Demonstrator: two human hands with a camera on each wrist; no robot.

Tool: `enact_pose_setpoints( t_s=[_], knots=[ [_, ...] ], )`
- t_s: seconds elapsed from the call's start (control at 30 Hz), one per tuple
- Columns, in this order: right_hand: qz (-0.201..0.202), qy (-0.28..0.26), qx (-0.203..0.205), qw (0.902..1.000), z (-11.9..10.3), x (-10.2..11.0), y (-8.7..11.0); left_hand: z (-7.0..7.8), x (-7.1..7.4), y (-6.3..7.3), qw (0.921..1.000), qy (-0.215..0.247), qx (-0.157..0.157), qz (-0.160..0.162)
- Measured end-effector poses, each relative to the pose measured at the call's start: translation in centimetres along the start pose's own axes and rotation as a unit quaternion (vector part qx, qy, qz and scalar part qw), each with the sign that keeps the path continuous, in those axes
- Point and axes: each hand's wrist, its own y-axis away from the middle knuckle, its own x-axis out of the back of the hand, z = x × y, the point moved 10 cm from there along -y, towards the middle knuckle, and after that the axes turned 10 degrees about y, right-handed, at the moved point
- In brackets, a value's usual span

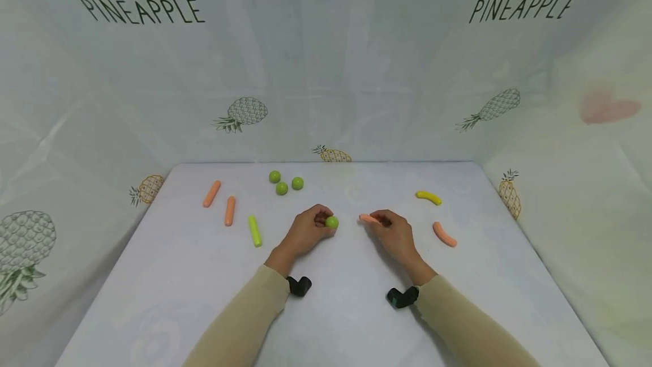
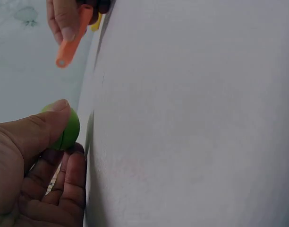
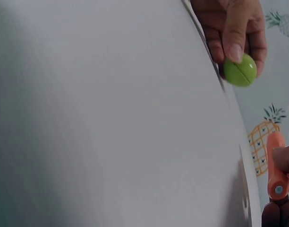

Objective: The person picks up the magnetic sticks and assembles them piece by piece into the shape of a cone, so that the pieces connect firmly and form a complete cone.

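My left hand [image 1: 308,232] pinches a small green ball [image 1: 332,222] between thumb and fingers, near the middle of the white table. A seam line runs across the ball [image 3: 241,72] in the right wrist view. To the right of it, my right hand [image 1: 395,237] holds a short orange stick [image 1: 368,218] with its thumb and fingers. One end of the stick [image 2: 65,57] points towards the left hand, with a small pale disc on its tip. A gap separates the ball from the stick. Part of each held thing is hidden by fingers.
Three green balls [image 1: 282,188] lie together at the table's back. On the left lie two orange sticks [image 1: 230,211] and a yellow-green stick [image 1: 255,231]. A yellow curved piece [image 1: 428,197] and an orange curved piece [image 1: 445,234] lie right. Pineapple-printed sheeting [image 1: 356,72] surrounds the table [image 1: 326,310].
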Motion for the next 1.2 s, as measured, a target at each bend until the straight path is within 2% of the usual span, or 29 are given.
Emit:
enact_pose_setpoints(
  t_s=[0.63,0.9,1.2],
  knots=[
    [-0.007,0.007,0.036,0.9993,-3.1,-2.8,0.5,0.3,-0.8,0.2,0.9997,-0.004,-0.016,-0.02],
    [-0.001,0.018,0.049,0.9986,-3.7,-3.0,0.9,0.5,-1.0,0.3,0.9998,0.003,-0.015,-0.015],
    [-0.002,0.071,0.064,0.9954,-4.3,-3.1,1.4,0.3,-1.0,0.2,0.9998,-0.016,-0.004,-0.01]
  ],
)
